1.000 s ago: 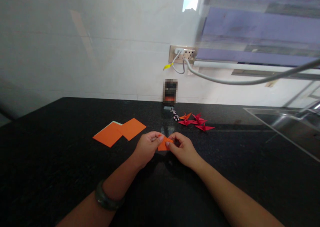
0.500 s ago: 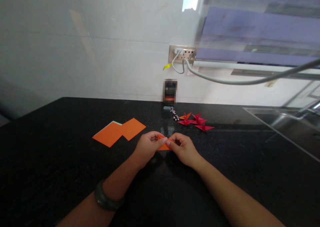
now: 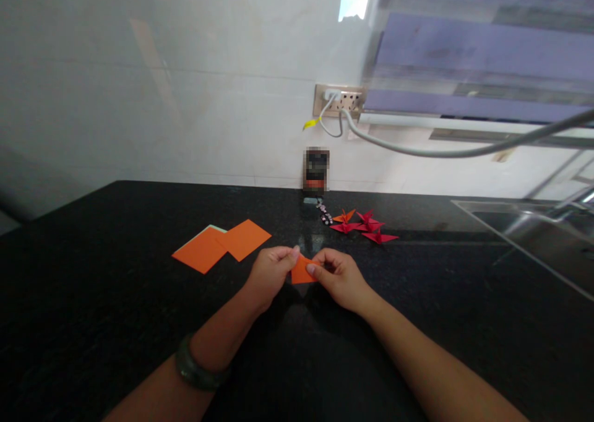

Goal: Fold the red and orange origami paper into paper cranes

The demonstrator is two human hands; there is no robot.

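A small piece of folded orange paper (image 3: 301,272) is held just above the dark countertop between both hands. My left hand (image 3: 273,273) pinches its upper left edge between thumb and fingers. Gripping the right side, my right hand (image 3: 338,278) has its thumb on top of the paper and its fingers curled behind. Two overlapping stacks or sheets of orange square paper (image 3: 202,250) lie to the left, with a pale sheet edge showing beneath. Beyond my right hand sit several red folded paper cranes (image 3: 379,237) and one orange paper crane (image 3: 344,216).
A phone-like blurred object (image 3: 316,169) leans against the white wall, with a beaded strap (image 3: 325,216) in front of it. A cable (image 3: 417,151) runs from the wall socket (image 3: 340,102) to the right. A metal sink (image 3: 492,218) is set into the black counter (image 3: 116,323).
My left thumb has shifted left and up, away from the right thumb. More of the orange paper's face now shows, and it tilts slightly.
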